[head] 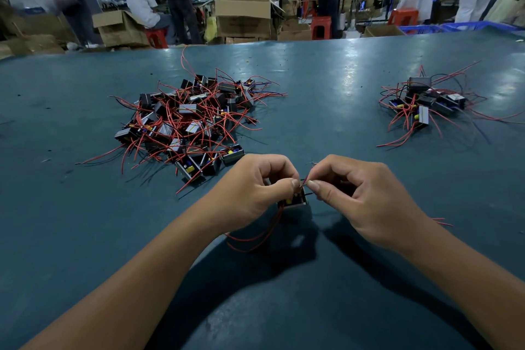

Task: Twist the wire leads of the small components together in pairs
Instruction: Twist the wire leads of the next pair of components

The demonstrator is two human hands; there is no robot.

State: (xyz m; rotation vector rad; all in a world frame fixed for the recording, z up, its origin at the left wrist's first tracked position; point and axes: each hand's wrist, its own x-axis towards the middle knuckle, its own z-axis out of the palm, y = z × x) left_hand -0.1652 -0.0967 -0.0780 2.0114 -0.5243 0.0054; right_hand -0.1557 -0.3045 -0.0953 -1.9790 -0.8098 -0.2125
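Head view: left hand (255, 187) and right hand (360, 193) each pinch wire leads (305, 180) above small component (292, 201), nearer than big pile (187, 119).

Dim overhead light; table (355, 71) glare; edges bowed.

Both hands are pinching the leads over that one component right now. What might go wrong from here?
1. The left hand and right hand pinch thin wire leads only at the fingertips; a lead may slip from the grip mid-twist.
2. The component hangs from those leads, so hard twisting may strain their joints.
3. Its loose red wires trail below and may snag.
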